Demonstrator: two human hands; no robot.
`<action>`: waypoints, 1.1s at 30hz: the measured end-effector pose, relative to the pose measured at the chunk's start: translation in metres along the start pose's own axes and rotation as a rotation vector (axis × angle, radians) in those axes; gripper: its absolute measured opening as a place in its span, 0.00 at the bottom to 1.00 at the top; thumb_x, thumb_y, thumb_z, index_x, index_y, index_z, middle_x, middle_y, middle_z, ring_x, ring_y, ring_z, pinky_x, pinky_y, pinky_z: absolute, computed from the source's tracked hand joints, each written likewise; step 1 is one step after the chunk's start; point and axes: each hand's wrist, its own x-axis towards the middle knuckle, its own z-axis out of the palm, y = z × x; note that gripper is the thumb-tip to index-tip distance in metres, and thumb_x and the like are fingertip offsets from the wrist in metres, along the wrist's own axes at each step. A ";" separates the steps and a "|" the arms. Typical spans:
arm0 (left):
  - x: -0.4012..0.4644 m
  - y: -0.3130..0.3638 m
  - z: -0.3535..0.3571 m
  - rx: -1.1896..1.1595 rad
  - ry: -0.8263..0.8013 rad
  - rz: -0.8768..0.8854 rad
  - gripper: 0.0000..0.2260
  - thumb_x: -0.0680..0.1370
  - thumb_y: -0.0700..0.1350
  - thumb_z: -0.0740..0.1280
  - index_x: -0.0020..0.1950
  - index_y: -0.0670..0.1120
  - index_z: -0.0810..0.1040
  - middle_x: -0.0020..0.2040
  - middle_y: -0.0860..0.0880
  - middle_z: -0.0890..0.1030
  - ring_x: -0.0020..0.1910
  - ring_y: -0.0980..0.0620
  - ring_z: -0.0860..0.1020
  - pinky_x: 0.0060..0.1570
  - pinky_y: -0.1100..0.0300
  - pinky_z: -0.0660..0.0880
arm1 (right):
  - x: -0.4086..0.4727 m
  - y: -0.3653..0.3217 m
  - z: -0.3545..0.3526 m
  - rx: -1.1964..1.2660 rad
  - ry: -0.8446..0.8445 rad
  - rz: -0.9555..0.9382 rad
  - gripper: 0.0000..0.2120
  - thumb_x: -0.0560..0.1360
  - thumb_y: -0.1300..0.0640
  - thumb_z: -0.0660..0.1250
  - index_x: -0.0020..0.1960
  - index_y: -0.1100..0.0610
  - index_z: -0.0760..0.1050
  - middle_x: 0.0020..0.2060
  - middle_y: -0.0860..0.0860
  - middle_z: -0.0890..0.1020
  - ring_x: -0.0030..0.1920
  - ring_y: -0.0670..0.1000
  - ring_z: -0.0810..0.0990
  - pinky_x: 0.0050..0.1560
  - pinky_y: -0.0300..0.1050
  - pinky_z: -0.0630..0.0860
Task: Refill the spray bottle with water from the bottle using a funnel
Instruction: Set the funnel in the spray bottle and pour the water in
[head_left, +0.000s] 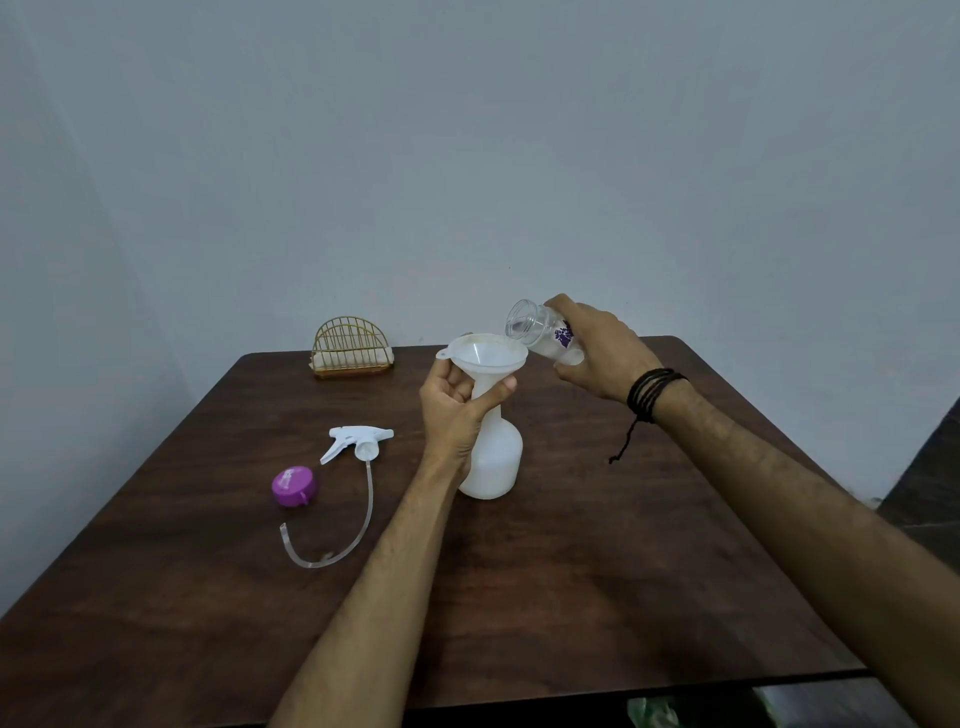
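Observation:
A white spray bottle stands upright near the middle of the dark wooden table with a white funnel in its neck. My left hand wraps around the neck just under the funnel. Tilted on its side in my right hand is a clear water bottle with a purple print, its open mouth over the funnel's right rim. The white trigger spray head with its clear dip tube lies on the table to the left. A purple cap lies beside it.
A gold wire napkin holder stands at the table's far edge against the pale wall. A dark cord bracelet is around my right wrist. The table's right edge borders a dark floor area.

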 end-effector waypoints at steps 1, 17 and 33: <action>0.000 0.000 0.000 -0.006 0.001 0.000 0.29 0.68 0.28 0.76 0.67 0.41 0.75 0.59 0.45 0.84 0.60 0.49 0.82 0.55 0.58 0.79 | 0.000 0.000 -0.001 0.000 0.002 0.000 0.22 0.70 0.60 0.68 0.62 0.52 0.66 0.44 0.52 0.77 0.41 0.56 0.76 0.40 0.50 0.76; 0.000 -0.001 0.002 -0.007 0.026 0.001 0.31 0.69 0.26 0.75 0.70 0.37 0.72 0.61 0.45 0.82 0.59 0.52 0.83 0.55 0.60 0.79 | 0.002 0.000 -0.002 -0.026 0.004 -0.005 0.20 0.71 0.61 0.67 0.61 0.53 0.68 0.44 0.53 0.77 0.41 0.57 0.77 0.40 0.53 0.78; 0.001 -0.003 0.001 0.008 0.034 0.008 0.31 0.69 0.27 0.76 0.70 0.38 0.73 0.62 0.43 0.82 0.60 0.50 0.82 0.57 0.57 0.80 | 0.007 0.003 -0.008 -0.111 0.012 -0.025 0.23 0.70 0.63 0.68 0.62 0.51 0.68 0.45 0.52 0.77 0.43 0.56 0.76 0.41 0.56 0.78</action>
